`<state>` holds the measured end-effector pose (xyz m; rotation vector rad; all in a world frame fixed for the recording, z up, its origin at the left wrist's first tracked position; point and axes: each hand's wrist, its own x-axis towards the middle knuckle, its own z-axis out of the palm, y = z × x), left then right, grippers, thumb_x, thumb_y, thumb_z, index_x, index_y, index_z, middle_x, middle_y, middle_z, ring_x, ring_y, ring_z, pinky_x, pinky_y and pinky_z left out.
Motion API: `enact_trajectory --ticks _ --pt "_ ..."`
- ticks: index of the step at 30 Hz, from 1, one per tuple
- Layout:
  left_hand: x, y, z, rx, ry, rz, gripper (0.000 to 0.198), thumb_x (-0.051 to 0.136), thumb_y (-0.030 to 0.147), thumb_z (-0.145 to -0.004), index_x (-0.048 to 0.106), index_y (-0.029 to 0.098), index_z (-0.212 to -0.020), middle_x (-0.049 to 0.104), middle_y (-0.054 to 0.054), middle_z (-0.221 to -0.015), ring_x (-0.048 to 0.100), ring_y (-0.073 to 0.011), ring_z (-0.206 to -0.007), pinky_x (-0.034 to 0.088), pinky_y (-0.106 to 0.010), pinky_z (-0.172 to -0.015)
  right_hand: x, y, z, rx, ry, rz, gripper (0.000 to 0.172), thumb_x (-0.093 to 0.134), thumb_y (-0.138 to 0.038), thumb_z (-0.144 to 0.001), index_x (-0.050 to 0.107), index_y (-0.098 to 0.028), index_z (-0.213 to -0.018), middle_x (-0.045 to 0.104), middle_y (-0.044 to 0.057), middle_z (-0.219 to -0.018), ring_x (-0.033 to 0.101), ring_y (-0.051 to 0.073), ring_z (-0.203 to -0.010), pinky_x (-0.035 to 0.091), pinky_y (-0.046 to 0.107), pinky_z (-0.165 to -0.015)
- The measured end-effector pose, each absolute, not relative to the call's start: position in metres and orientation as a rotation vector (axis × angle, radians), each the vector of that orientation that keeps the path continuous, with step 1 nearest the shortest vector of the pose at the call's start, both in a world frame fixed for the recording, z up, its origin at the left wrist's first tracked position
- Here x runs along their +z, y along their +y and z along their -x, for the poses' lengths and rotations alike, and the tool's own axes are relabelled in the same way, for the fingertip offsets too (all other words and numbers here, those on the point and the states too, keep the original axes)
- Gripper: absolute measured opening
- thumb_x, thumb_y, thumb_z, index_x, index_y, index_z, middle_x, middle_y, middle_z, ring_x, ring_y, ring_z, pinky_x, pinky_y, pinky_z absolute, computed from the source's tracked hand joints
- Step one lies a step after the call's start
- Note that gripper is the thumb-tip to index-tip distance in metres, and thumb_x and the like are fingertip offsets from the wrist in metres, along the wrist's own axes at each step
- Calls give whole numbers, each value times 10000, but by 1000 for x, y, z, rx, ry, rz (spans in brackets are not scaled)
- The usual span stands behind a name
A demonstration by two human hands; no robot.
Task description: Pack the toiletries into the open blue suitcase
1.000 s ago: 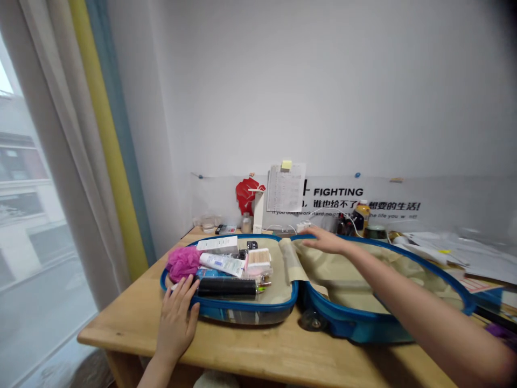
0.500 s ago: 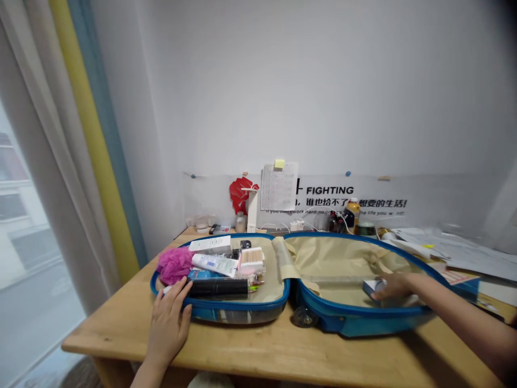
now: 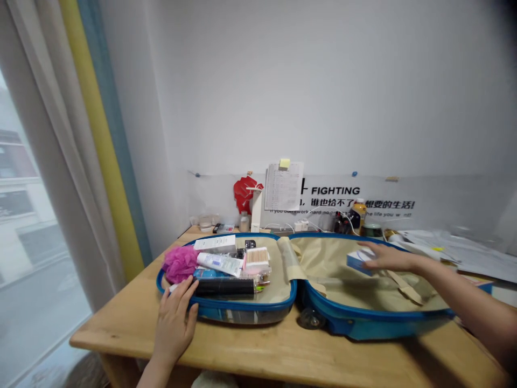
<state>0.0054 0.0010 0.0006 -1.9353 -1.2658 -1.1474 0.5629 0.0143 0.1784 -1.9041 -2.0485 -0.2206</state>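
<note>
A blue suitcase (image 3: pixel 258 306) lies spread open on the wooden table, its two halves side by side. Over the right half, my right hand (image 3: pixel 385 255) grips a small blue and white box (image 3: pixel 357 260) by its right end. My left hand (image 3: pixel 180 310) rests on the front rim of the left half, fingers stretched out, close to a black cylinder (image 3: pixel 226 286). Behind that cylinder lie a pink bath puff (image 3: pixel 180 264), a white tube (image 3: pixel 220 263), a white carton (image 3: pixel 215 244) and a pack of cotton swabs (image 3: pixel 257 256). A beige strap (image 3: pixel 406 288) lies in the right half.
A bottle with a yellow label (image 3: pixel 358 215), a jar (image 3: pixel 244 221) and a white lamp (image 3: pixel 256 210) stand along the wall. Papers (image 3: pixel 456 250) cover the table's right side. Curtains (image 3: pixel 95 134) hang by the window at left.
My right hand has lifted the small box up and leftward from the front of the right half. My left hand stays on the rim. The view has shifted slightly.
</note>
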Motion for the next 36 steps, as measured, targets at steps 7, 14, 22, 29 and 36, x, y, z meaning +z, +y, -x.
enact_trajectory --ticks 7,14,22,29,36 --pt "3 0 -7 -1146 -1264 1940 479 412 283 -924 428 221 -1398 563 -107 -1348 512 -230 -1232 218 -434 -1141 217 48 -417 84 -2533 1578 968 652 -528 -646 298 -192 -1482 408 147 -1465 415 323 -1319 358 440 -1077" --pt "3 -1 -6 -1097 -1273 1940 492 405 273 -922 395 228 -1411 568 -112 -1343 518 -232 -1235 238 -447 -1131 192 83 -307 153 -2773 1305 1001 726 -455 -589 329 -181 -1465 430 159 -1429 382 352 -1322 299 489 -1095" --pt "3 -1 -6 -1127 -1286 1943 495 418 285 -917 409 236 -1409 567 -103 -1351 520 -236 -1240 230 -454 -1141 169 100 -271 201 -2888 1273 1015 784 -418 -538 389 -175 -1442 426 167 -1447 399 361 -1319 308 478 -1094" --pt "4 -1 -6 -1120 -1255 1946 477 413 272 -928 420 224 -1403 569 -102 -1348 498 -230 -1259 233 -448 -1141 184 93 -278 250 -2820 1272 990 740 -581 -601 396 -188 -1442 397 138 -1489 369 321 -1366 332 421 -1103" --pt "0 2 -2 -1146 -1244 1964 512 418 313 -930 381 250 -1437 551 -95 -1369 498 -240 -1263 226 -459 -1147 200 29 -374 77 -2514 1329 576 479 -525 -857 520 -198 -1329 523 121 -1386 460 276 -1294 351 470 -1079"
